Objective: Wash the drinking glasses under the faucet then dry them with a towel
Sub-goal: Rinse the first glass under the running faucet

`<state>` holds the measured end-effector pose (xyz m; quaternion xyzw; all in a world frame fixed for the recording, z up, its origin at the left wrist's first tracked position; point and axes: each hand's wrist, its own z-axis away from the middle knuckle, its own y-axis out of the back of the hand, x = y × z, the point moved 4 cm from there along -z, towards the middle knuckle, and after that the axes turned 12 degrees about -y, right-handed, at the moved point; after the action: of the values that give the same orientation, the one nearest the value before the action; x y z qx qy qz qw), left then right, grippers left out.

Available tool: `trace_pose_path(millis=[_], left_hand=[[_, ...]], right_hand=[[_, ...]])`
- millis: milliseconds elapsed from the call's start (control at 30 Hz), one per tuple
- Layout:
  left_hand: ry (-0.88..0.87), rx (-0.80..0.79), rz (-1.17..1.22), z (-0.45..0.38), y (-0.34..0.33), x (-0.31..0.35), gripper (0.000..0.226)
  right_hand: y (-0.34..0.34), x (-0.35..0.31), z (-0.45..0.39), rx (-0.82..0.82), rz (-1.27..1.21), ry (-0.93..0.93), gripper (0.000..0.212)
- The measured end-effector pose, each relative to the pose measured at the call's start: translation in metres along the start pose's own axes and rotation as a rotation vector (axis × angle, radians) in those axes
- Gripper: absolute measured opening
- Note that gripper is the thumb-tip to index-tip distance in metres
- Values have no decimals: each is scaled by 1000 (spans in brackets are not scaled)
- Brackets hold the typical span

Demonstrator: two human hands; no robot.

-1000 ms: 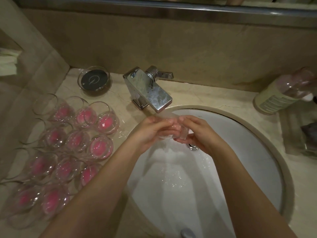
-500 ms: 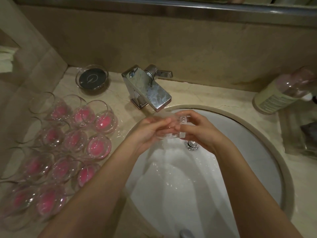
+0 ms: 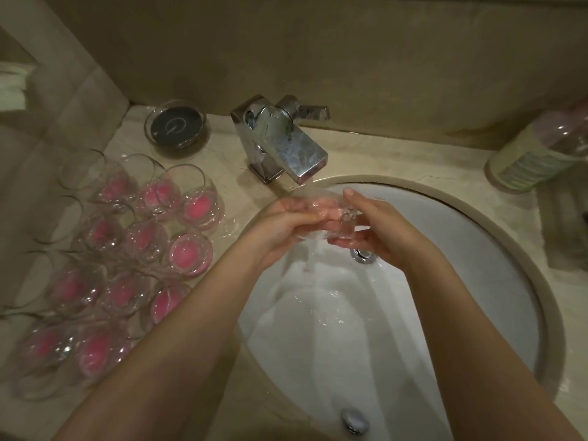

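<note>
Pink-based glasses left of sink, bottle far right

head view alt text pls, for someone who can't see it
Two bare hands, left hand and right hand, hold a clear drinking glass under water running from a chrome faucet into a white sink. A cluster of glasses with pink inside stands on the counter to the left.
</note>
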<state>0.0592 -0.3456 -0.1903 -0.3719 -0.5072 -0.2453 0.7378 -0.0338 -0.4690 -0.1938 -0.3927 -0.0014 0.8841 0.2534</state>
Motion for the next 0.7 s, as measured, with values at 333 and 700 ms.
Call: trace_pose_path(millis=[333,700], left_hand=[[-16,-7,-15,-1,-5,6,27],[-218,486,65,15,-14,-25,26]], right_hand=[[-5,3,0,74,80,169,21],[-36,31,-1,32,-261,11,38]])
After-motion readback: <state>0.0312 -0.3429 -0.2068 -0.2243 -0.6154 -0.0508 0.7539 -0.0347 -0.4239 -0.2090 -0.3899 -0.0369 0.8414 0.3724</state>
